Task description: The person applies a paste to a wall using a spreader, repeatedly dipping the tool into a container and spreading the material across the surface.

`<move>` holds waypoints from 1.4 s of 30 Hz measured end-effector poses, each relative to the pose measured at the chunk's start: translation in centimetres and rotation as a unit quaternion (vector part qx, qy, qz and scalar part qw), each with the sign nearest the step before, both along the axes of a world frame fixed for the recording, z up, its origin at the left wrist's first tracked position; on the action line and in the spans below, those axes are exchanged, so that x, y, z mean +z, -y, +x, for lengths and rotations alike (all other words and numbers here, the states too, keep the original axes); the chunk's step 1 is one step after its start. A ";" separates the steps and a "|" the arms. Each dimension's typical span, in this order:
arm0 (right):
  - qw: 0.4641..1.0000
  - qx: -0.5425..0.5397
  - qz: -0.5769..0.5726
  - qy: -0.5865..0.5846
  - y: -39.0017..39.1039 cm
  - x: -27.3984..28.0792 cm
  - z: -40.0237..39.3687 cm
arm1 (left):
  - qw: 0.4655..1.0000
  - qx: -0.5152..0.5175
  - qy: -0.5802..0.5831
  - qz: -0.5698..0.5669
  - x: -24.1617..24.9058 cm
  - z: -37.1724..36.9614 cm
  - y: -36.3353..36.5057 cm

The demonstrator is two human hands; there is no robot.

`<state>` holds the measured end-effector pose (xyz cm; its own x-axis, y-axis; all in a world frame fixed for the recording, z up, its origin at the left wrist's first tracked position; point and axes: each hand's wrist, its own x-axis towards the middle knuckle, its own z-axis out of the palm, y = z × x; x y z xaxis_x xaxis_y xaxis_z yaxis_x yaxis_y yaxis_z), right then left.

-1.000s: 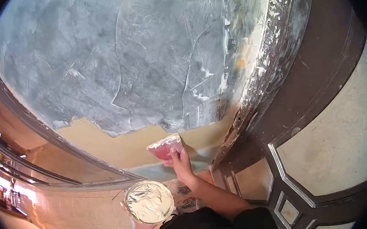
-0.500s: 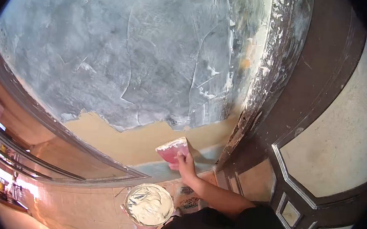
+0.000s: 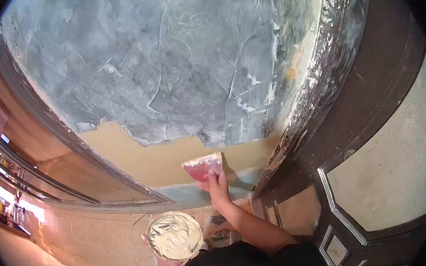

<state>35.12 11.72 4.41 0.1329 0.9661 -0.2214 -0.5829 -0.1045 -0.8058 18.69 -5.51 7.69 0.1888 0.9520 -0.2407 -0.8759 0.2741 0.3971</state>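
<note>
Cupping the tub from below near six o'clock, my left hand, fingers mostly hidden, could let it tip if its support slides off centre. At one o'clock from the tub, my right hand pinches the scraper; paste along its edge might drop if tilted. Farther off, toward twelve, the grey coat's ragged border could snag a hard-pressed scraper.
</note>
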 end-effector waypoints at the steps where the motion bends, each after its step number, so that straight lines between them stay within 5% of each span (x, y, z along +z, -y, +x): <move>1: 1.000 0.000 -0.002 -0.001 -0.6 0.3 0.2 | 1.000 0.002 -0.002 0.010 0.0 0.1 0.0; 11: 0.989 0.099 -0.093 0.054 3.8 -6.0 4.8 | 0.999 0.020 -0.021 0.037 1.4 -0.2 -0.5; 19: 0.977 0.099 0.099 0.161 4.2 5.0 6.7 | 0.992 0.075 -0.008 0.097 5.2 0.4 -3.2; 21: 0.928 0.091 0.227 0.280 4.2 5.9 7.0 | 0.990 0.069 -0.020 0.122 6.4 1.2 -3.9; 23: 0.924 0.096 0.247 0.276 5.3 9.5 6.8 | 0.987 0.052 -0.021 0.152 6.6 1.4 -4.2; 25: 0.768 0.050 0.367 0.523 5.8 12.1 6.8 | 0.988 0.080 -0.039 0.130 6.9 1.9 -4.4; 29: 0.692 0.009 0.406 0.597 5.8 14.1 6.4 | 0.985 0.073 -0.050 0.150 7.2 2.3 -4.8; 42: 0.571 -0.020 0.448 0.688 5.6 16.2 4.5 | 0.971 0.024 -0.121 0.206 6.0 1.7 -5.2</move>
